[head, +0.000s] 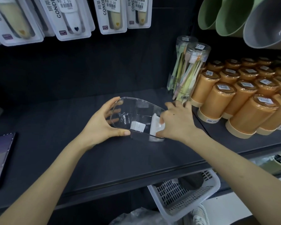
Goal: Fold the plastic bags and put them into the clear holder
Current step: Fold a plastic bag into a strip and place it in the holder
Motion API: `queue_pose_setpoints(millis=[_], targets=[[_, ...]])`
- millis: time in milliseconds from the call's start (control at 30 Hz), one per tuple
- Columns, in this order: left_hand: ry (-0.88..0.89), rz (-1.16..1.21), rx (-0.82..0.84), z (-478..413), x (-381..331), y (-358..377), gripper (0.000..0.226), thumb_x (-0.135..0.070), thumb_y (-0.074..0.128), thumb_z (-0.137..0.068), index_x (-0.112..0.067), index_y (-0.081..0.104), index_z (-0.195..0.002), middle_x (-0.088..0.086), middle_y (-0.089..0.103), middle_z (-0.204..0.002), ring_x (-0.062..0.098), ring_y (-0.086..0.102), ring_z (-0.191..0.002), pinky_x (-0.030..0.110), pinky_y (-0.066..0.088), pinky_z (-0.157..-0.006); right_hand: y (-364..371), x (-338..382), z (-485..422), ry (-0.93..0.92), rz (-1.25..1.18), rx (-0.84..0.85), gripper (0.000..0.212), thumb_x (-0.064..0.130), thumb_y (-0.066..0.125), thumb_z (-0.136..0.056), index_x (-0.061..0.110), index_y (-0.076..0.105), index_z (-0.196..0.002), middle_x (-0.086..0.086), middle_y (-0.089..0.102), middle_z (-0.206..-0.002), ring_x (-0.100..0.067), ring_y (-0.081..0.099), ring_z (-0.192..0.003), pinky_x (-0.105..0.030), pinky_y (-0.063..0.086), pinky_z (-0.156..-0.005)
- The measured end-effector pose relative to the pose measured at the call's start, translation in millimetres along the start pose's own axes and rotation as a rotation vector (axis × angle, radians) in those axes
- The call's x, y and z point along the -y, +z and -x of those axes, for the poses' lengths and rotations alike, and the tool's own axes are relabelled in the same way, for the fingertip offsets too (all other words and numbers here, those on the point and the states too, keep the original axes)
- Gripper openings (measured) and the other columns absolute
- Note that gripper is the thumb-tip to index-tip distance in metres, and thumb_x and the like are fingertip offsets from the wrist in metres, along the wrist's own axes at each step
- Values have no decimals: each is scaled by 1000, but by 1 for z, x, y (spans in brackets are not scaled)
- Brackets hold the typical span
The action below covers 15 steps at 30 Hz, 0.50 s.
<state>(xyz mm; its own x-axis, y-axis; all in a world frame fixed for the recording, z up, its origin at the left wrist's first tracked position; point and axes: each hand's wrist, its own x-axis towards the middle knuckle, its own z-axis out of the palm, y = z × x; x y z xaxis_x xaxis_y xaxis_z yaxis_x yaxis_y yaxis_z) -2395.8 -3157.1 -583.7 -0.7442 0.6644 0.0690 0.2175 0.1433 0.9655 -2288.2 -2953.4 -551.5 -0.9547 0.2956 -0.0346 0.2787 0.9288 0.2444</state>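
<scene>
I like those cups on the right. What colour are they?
The cups are orange with cream bases, clearest in the head view.

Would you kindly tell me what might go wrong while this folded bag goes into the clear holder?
The folded bag sits at the right end of the clear holder under the right hand; it may spring open once released. The left hand grips only the holder's left end, so pushing might skid it. The toothbrush canister stands right behind the right hand and could be knocked.
</scene>
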Motion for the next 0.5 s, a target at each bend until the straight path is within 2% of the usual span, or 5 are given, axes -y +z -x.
queue_pose_setpoints(millis=[100, 233, 367, 500], targets=[[-23, 12, 4, -4, -1, 1, 102, -22, 86, -44, -42, 39, -132, -25, 50, -133, 0, 49, -126, 28, 48, -99, -5, -10, 4, 38, -72, -12, 59, 72, 61, -70, 34, 65, -114, 0, 42, -141, -26, 35, -129, -45, 22, -102], [-70, 36, 10, -18, -6, 3, 110, -23, 85, -44, -34, 34, -142, -23, 48, -133, 6, 48, -127, 24, 49, -94, -8, -31, 32, 145, -250, -207, 41, 63, 60, -80, 34, 65, -109, 1, 45, -141, -25, 39, -128, -40, 26, -95], [-121, -1, 65, -38, -9, 4, 117, -17, 90, -54, -23, 25, -151, -9, 42, -146, 13, 45, -131, 37, 43, -106, 8, -34, 69, 171, -429, -317, 21, 45, 66, -84, 27, 71, -95, 3, 61, -116, -25, 53, -108, -38, 30, -85], [-143, -25, 91, -53, -16, 8, 101, -1, 78, -72, -19, 20, -153, -1, 28, -156, 20, 34, -140, 32, 37, -110, 27, -29, 103, 144, -533, -387, 9, 30, 73, -81, 21, 72, -79, 1, 68, -90, -29, 61, -86, -39, 38, -76]])
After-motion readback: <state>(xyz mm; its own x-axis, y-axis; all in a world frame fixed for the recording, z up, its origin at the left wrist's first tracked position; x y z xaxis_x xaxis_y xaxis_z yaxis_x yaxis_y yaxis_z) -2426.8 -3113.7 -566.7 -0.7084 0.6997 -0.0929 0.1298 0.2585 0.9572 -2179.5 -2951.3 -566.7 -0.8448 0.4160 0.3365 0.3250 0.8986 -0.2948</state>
